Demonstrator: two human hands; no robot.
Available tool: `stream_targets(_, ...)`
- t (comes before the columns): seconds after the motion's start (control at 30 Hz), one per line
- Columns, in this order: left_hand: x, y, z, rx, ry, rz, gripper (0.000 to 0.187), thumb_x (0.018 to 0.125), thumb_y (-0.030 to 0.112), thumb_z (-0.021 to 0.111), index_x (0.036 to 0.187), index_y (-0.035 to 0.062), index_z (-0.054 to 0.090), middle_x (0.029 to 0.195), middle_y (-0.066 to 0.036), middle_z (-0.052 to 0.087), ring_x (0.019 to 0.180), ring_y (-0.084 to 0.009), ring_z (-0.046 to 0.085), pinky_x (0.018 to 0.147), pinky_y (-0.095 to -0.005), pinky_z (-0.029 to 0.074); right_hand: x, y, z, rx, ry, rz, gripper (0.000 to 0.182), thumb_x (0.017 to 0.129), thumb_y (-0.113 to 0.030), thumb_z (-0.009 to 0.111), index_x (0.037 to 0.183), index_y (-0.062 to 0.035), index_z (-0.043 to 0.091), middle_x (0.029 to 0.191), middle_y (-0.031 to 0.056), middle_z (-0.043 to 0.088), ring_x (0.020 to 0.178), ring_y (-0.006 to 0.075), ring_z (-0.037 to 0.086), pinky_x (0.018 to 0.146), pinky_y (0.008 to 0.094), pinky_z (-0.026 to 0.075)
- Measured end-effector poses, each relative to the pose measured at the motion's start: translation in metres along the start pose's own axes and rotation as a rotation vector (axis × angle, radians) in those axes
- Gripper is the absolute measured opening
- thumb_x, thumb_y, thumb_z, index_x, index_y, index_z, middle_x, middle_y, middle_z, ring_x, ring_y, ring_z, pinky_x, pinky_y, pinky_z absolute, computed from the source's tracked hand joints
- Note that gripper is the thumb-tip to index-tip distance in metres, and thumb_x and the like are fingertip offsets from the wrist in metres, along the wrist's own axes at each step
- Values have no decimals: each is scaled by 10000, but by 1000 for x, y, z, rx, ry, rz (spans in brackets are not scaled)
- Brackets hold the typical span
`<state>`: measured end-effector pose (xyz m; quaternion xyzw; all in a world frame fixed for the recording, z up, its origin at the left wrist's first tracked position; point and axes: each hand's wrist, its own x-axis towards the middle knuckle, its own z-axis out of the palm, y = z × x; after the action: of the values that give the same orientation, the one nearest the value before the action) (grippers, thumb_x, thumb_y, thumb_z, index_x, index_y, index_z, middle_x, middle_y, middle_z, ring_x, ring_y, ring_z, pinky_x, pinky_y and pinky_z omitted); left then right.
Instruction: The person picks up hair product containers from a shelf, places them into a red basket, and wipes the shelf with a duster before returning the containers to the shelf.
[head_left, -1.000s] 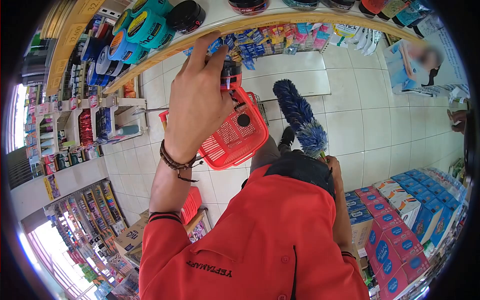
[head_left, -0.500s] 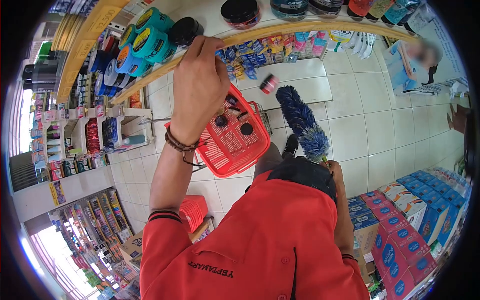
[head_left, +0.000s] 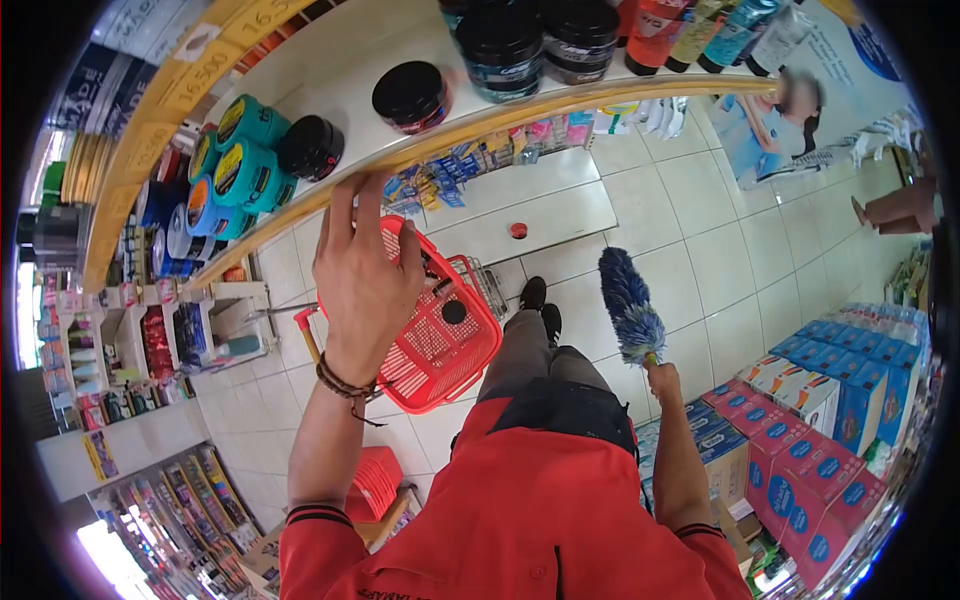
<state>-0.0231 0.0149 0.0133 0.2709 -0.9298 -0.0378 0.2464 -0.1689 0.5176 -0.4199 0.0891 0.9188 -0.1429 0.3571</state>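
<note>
My left hand (head_left: 365, 270), with a braided bracelet at the wrist, reaches to the front edge of the shelf (head_left: 500, 118). Its fingers are stretched toward the yellow rail and hold nothing I can see; their tips are partly hidden. Just behind that edge stand a black-lidded jar (head_left: 311, 148) and a second black-lidded jar (head_left: 410, 97). Below the hand is a red basket (head_left: 440, 375) with a few small dark items inside, partly covered by my hand. My right hand (head_left: 662, 380) grips the handle of a blue fluffy duster (head_left: 630, 300). A small red jar (head_left: 518, 230) rests on the low white ledge (head_left: 560, 205).
Turquoise tubs (head_left: 250, 175) crowd the shelf's left end; more jars and tubes (head_left: 655, 35) line its right. Stacked pink cartons (head_left: 795, 480) stand at the lower right. Red baskets (head_left: 373, 485) are stacked behind my left arm. Another person's leg (head_left: 900, 208) shows at far right.
The red jar, tilted and blurred in mid-air before, now rests on the low ledge. My right hand has extended forward with the duster. The view has shifted, and my left hand stays by the shelf edge.
</note>
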Motion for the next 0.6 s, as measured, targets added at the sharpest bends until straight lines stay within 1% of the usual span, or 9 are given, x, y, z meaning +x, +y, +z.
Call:
stream_targets(0.1,4,7,3,-4,-1,-2,534,835,50,743,1346,22,593,1276,-191,589,1090,-397,649,874,-458,564,-52,-9,-3,239,-89,142,504,881,-466,745,661,-36,602,561,69,551,433,216,532,416,397,399)
stream_targets(0.17,9,12,-1,82,-27,-1,529,829,51,747,1336,9,600,1286,-218,573,1157,-419,614,921,-477,547,-48,18,15,290,-116,223,480,873,-455,761,670,-54,593,569,57,547,422,215,515,420,394,403)
stream_targets(0.23,13,10,-2,159,-71,12,544,824,93,746,1343,-4,617,1281,-199,560,1182,-414,577,999,-503,491,-64,24,52,454,-123,197,482,872,-454,762,684,-35,617,581,78,575,437,217,547,425,392,420)
stream_targets(0.3,17,8,-5,138,-125,47,597,829,90,756,1393,-20,593,1307,-204,560,1179,-403,571,994,-490,480,-88,4,50,416,-206,231,520,888,-463,758,721,19,654,600,125,620,471,226,609,437,376,443)
stream_targets(0.37,12,13,-4,116,-194,24,674,829,61,766,1462,-14,549,1421,-198,507,1227,-387,557,1030,-473,473,-91,-9,52,406,-257,284,533,885,-473,770,739,27,656,599,120,615,468,219,605,433,376,437)
stream_targets(0.4,5,17,-3,144,-201,43,747,825,59,773,1518,-7,504,1493,-193,440,1287,-388,522,1048,-453,463,-99,-20,45,530,-281,302,506,892,-456,770,733,8,646,588,94,591,455,202,572,425,367,416)
stream_targets(0.5,-11,48,12,175,-130,56,895,850,124,786,1623,39,346,1575,-186,364,1419,-402,423,1095,-522,424,-104,-43,44,901,-388,367,420,922,-406,759,723,-72,602,568,6,493,433,132,446,410,323,339)
stream_targets(0.57,-24,58,46,146,-104,93,856,870,180,796,1598,44,367,1562,-187,393,1429,-395,415,1119,-546,397,-108,-69,48,1005,-391,435,399,938,-389,746,727,-92,585,571,-12,468,437,116,417,414,309,321)
stream_targets(0.6,-32,65,72,35,-225,102,796,878,196,797,1555,41,408,1540,-190,417,1425,-389,419,1122,-541,393,-94,-77,50,1074,-381,455,380,954,-372,733,732,-112,567,574,-30,442,440,99,389,417,296,304)
